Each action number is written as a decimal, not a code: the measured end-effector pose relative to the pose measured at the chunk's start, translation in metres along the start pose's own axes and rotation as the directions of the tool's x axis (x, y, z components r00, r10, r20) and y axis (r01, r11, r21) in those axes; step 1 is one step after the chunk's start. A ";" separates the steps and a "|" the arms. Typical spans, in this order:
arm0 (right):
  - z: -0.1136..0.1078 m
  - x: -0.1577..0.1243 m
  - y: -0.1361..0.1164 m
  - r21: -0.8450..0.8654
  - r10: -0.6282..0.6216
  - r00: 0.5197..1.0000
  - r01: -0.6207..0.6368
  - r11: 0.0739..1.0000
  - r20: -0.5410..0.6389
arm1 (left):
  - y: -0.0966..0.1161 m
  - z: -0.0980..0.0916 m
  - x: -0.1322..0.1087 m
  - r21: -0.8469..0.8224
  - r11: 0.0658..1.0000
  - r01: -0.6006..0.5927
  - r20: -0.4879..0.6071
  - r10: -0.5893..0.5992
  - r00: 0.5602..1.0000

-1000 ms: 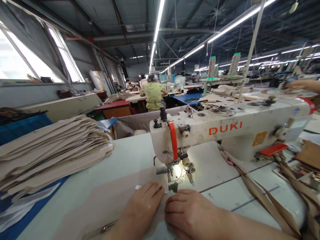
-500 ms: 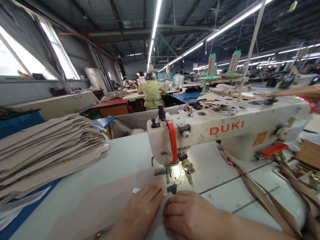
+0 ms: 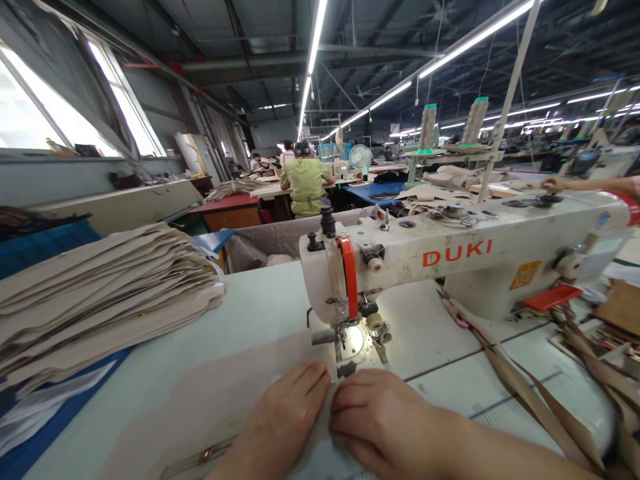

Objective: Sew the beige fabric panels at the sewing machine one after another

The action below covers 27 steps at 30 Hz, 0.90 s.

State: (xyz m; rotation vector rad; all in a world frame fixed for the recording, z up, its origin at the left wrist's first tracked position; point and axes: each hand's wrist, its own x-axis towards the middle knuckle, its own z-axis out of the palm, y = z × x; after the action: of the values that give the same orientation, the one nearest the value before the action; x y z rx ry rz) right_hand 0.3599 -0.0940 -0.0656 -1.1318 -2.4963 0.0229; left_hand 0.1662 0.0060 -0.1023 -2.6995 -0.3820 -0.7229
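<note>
A flat beige fabric piece [image 3: 225, 390] lies on the sewing table in front of the machine. My left hand [image 3: 295, 410] presses on its right edge, fingers together and tips near the needle area. My right hand [image 3: 377, 417] is beside it with fingers curled in at the same edge; its fingertips are hidden. Just ahead of both hands is the lit needle plate [image 3: 355, 341] of the white sewing machine [image 3: 400, 260]. A corner of a small white tag [image 3: 275, 379] shows by my left hand. Near that wrist lies a slim metallic piece [image 3: 206, 456], its kind unclear.
A tall stack of beige fabric pieces [image 3: 110, 293] is at the left. Long tan straps [image 3: 545, 407] and pink-handled scissors [image 3: 459, 319] lie at the right. Behind the machine stand thread cones [image 3: 428, 130]. A co-worker [image 3: 304, 183] sits further back; another person's arm [image 3: 585, 185] reaches in at right.
The white tag is now mostly covered by my left hand. Both hands stay close together at the fabric edge. The other person's hand at right has come into clearer view. The camera view shifted slightly.
</note>
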 end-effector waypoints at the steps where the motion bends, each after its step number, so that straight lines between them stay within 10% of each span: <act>1: 0.001 0.000 0.002 0.007 0.037 0.999 -0.037 0.999 -0.028 | 0.000 -0.001 0.000 -0.002 1.000 -0.009 0.015 0.009 1.000; 7: 0.004 0.005 0.010 -0.015 0.257 0.964 -0.259 0.966 -0.069 | 0.001 -0.012 0.006 -0.029 1.000 -0.003 0.106 0.006 0.994; 27: -0.003 0.009 0.018 -0.104 0.294 0.955 -0.297 0.949 -0.041 | 0.007 -0.008 0.006 -0.048 0.993 0.104 0.104 -0.099 0.990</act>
State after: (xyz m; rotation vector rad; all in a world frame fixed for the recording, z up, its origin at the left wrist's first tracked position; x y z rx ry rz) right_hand 0.3684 -0.0761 -0.0627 -1.5341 -2.3072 -0.0452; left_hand 0.1699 -0.0019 -0.0942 -2.7910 -0.5356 -0.6335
